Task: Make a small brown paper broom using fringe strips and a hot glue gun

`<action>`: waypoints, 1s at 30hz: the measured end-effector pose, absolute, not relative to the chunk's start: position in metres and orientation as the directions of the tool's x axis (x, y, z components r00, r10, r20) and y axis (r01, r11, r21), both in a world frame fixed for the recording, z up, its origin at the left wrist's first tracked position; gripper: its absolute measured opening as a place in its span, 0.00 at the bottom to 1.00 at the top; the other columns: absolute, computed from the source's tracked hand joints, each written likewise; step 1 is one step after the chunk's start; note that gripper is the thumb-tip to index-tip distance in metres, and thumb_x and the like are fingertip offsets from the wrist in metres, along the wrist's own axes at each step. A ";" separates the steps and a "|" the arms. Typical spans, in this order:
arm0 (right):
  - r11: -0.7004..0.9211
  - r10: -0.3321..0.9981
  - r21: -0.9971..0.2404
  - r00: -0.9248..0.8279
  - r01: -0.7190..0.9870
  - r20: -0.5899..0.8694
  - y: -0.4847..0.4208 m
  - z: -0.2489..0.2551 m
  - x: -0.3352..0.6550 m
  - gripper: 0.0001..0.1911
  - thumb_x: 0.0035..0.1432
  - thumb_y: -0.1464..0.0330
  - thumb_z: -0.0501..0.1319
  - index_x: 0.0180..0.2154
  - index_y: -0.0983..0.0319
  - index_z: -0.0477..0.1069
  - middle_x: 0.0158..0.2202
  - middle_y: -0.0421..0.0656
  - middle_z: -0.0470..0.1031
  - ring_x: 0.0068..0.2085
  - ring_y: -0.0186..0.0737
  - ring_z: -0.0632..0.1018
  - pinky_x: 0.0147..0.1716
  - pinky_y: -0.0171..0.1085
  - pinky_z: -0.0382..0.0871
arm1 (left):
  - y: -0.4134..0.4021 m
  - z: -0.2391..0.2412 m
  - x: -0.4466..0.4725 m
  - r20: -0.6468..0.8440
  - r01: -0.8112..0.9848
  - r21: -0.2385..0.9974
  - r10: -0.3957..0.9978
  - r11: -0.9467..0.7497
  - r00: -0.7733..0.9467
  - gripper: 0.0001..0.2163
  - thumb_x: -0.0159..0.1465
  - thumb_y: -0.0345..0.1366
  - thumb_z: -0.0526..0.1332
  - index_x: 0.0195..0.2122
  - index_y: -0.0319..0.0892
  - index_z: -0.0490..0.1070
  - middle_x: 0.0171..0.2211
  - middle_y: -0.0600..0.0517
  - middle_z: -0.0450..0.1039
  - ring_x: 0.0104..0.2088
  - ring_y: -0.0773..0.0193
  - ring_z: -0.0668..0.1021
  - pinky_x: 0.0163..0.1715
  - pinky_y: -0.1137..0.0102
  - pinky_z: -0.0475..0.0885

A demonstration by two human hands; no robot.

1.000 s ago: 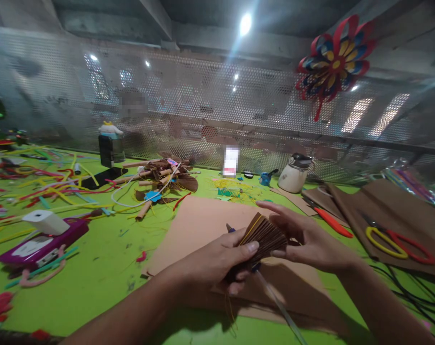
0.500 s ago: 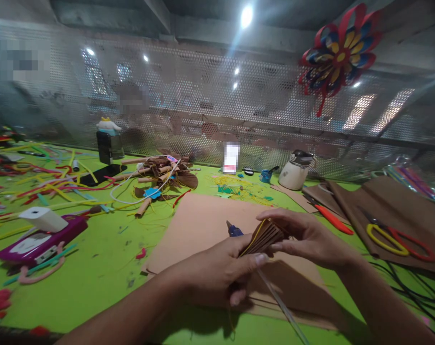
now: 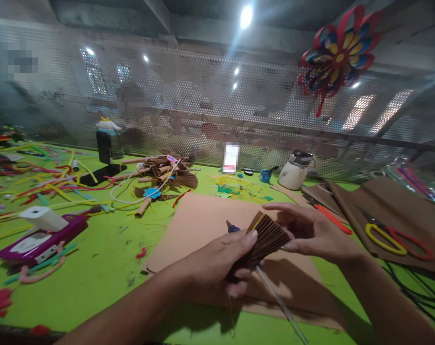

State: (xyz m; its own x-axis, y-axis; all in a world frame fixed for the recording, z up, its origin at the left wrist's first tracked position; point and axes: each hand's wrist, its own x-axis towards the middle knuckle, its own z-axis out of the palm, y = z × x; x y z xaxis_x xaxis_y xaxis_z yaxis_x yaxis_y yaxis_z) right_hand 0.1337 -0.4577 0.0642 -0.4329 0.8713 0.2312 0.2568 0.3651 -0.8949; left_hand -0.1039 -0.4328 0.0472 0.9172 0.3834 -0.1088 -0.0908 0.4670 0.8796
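Observation:
My left hand [image 3: 217, 261] grips the narrow end of a pleated brown paper fan [image 3: 265, 237] with a yellow edge, thumb pressed on top. My right hand [image 3: 311, 232] cups the fan's wide end, fingers curled loosely round its right edge. Both hands hover over a tan cardboard sheet [image 3: 203, 223] on the green table [image 3: 95, 268]. A blue-tipped glue gun [image 3: 233, 227] with a clear glue stick [image 3: 280, 304] lies on the cardboard under my hands, partly hidden.
Yellow-and-red scissors [image 3: 393, 239] and an orange cutter [image 3: 330, 218] lie on brown sheets at right. A purple case with a white box [image 3: 41, 235] sits at left. Paper rolls [image 3: 163, 175], coloured strips, a white pot [image 3: 294, 172] and a mesh wall stand behind.
The pleated fan was squeezed nearly shut half a second ago; now it is spread open again between both hands. My right hand's fingers have loosened.

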 end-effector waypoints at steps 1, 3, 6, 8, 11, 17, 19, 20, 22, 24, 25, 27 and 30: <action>0.371 0.875 -0.889 -0.422 0.268 0.237 -0.458 0.064 0.135 0.32 0.53 0.65 0.67 0.58 0.58 0.61 0.26 0.35 0.60 0.27 0.30 0.64 0.25 0.31 0.60 | -0.433 0.047 -0.104 -0.100 -0.100 0.883 0.392 0.458 0.914 0.15 0.65 0.50 0.51 0.41 0.43 0.63 0.24 0.59 0.52 0.21 0.74 0.55 0.18 0.80 0.56; 0.378 0.882 -0.869 -0.408 0.320 0.234 -0.459 0.065 0.136 0.32 0.54 0.65 0.66 0.59 0.58 0.60 0.25 0.34 0.57 0.26 0.30 0.62 0.24 0.31 0.57 | -0.433 0.047 -0.103 -0.077 -0.118 0.900 0.420 0.419 0.904 0.16 0.65 0.51 0.51 0.41 0.43 0.63 0.25 0.59 0.51 0.21 0.73 0.54 0.17 0.80 0.55; 0.385 0.888 -0.821 -0.412 0.420 0.206 -0.460 0.067 0.136 0.31 0.56 0.65 0.65 0.60 0.57 0.59 0.24 0.33 0.53 0.24 0.30 0.59 0.22 0.31 0.52 | -0.435 0.049 -0.103 -0.052 -0.080 0.963 0.468 0.257 0.882 0.17 0.66 0.52 0.48 0.39 0.42 0.62 0.24 0.59 0.51 0.20 0.73 0.55 0.16 0.78 0.54; 0.394 0.889 -0.797 -0.410 0.458 0.204 -0.461 0.067 0.136 0.31 0.56 0.64 0.64 0.60 0.58 0.59 0.23 0.32 0.50 0.24 0.29 0.56 0.21 0.32 0.49 | -0.436 0.052 -0.102 -0.044 -0.016 0.993 0.508 0.113 0.860 0.17 0.66 0.52 0.46 0.37 0.42 0.61 0.22 0.60 0.52 0.19 0.73 0.56 0.18 0.76 0.55; 0.411 0.885 -0.789 -0.407 0.457 0.226 -0.460 0.067 0.135 0.29 0.55 0.65 0.65 0.58 0.59 0.62 0.22 0.31 0.47 0.22 0.29 0.54 0.20 0.32 0.46 | -0.437 0.057 -0.101 -0.031 0.071 0.996 0.556 -0.051 0.830 0.17 0.67 0.50 0.47 0.36 0.41 0.62 0.21 0.59 0.56 0.21 0.71 0.59 0.21 0.74 0.56; 0.521 0.842 -0.744 -0.393 0.419 0.369 -0.458 0.062 0.135 0.16 0.55 0.68 0.65 0.47 0.57 0.74 0.19 0.31 0.49 0.20 0.27 0.54 0.18 0.30 0.46 | -0.436 0.061 -0.104 -0.023 0.076 0.994 0.518 -0.083 0.855 0.16 0.68 0.48 0.47 0.42 0.41 0.64 0.21 0.59 0.55 0.20 0.72 0.59 0.20 0.75 0.55; 0.545 0.834 -0.714 -0.374 0.439 0.406 -0.459 0.060 0.136 0.14 0.55 0.68 0.65 0.44 0.58 0.76 0.19 0.33 0.59 0.20 0.27 0.58 0.18 0.30 0.50 | -0.436 0.059 -0.105 -0.025 0.030 1.000 0.487 -0.002 0.873 0.16 0.67 0.49 0.47 0.43 0.41 0.63 0.21 0.60 0.53 0.19 0.73 0.57 0.18 0.76 0.54; 0.551 0.831 -0.710 -0.369 0.438 0.417 -0.459 0.060 0.137 0.12 0.55 0.68 0.65 0.43 0.59 0.77 0.20 0.35 0.65 0.20 0.28 0.61 0.18 0.30 0.53 | -0.437 0.058 -0.105 -0.034 0.010 0.998 0.466 0.054 0.884 0.16 0.67 0.49 0.47 0.43 0.42 0.63 0.21 0.61 0.51 0.18 0.73 0.55 0.17 0.76 0.54; 0.550 0.831 -0.723 -0.359 0.417 0.425 -0.460 0.059 0.137 0.10 0.55 0.68 0.65 0.41 0.59 0.78 0.25 0.40 0.75 0.22 0.30 0.67 0.19 0.31 0.60 | -0.437 0.055 -0.104 -0.056 -0.024 0.984 0.435 0.176 0.899 0.16 0.66 0.50 0.49 0.42 0.42 0.63 0.20 0.62 0.48 0.16 0.73 0.51 0.15 0.77 0.53; 0.552 0.829 -0.743 -0.350 0.379 0.437 -0.461 0.060 0.135 0.09 0.55 0.69 0.65 0.40 0.58 0.79 0.29 0.43 0.79 0.24 0.33 0.73 0.22 0.31 0.67 | -0.437 0.054 -0.102 -0.079 -0.046 0.958 0.416 0.282 0.906 0.16 0.66 0.51 0.50 0.39 0.42 0.64 0.19 0.62 0.46 0.16 0.73 0.49 0.14 0.77 0.52; 0.553 0.827 -0.752 -0.346 0.359 0.443 -0.462 0.061 0.134 0.09 0.55 0.69 0.65 0.39 0.58 0.79 0.30 0.43 0.80 0.25 0.34 0.75 0.23 0.31 0.69 | -0.436 0.053 -0.102 -0.094 -0.050 0.944 0.410 0.327 0.907 0.17 0.65 0.52 0.50 0.38 0.42 0.64 0.19 0.62 0.46 0.16 0.74 0.48 0.14 0.77 0.52; 0.554 0.825 -0.766 -0.339 0.326 0.452 -0.462 0.063 0.131 0.09 0.54 0.70 0.65 0.39 0.57 0.79 0.31 0.43 0.81 0.27 0.35 0.78 0.25 0.31 0.73 | -0.435 0.053 -0.101 -0.129 -0.053 0.911 0.405 0.410 0.905 0.20 0.65 0.53 0.50 0.36 0.40 0.66 0.18 0.62 0.47 0.16 0.74 0.49 0.14 0.77 0.51; 0.561 0.822 -0.767 -0.313 0.311 0.475 -0.463 0.066 0.128 0.09 0.52 0.70 0.67 0.38 0.55 0.80 0.30 0.43 0.82 0.28 0.37 0.80 0.26 0.31 0.76 | -0.433 0.054 -0.102 -0.188 -0.032 0.873 0.397 0.486 0.899 0.22 0.65 0.53 0.49 0.39 0.38 0.70 0.17 0.62 0.48 0.15 0.74 0.50 0.14 0.77 0.50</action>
State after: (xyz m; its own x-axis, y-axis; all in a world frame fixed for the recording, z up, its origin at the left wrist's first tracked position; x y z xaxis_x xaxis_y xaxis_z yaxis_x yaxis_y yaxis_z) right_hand 0.1277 -0.4626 0.0662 -0.3133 0.8224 0.4749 0.3113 0.5614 -0.7668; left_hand -0.1021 -0.4329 0.0542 0.8986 0.3967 -0.1876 -0.0323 0.4861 0.8733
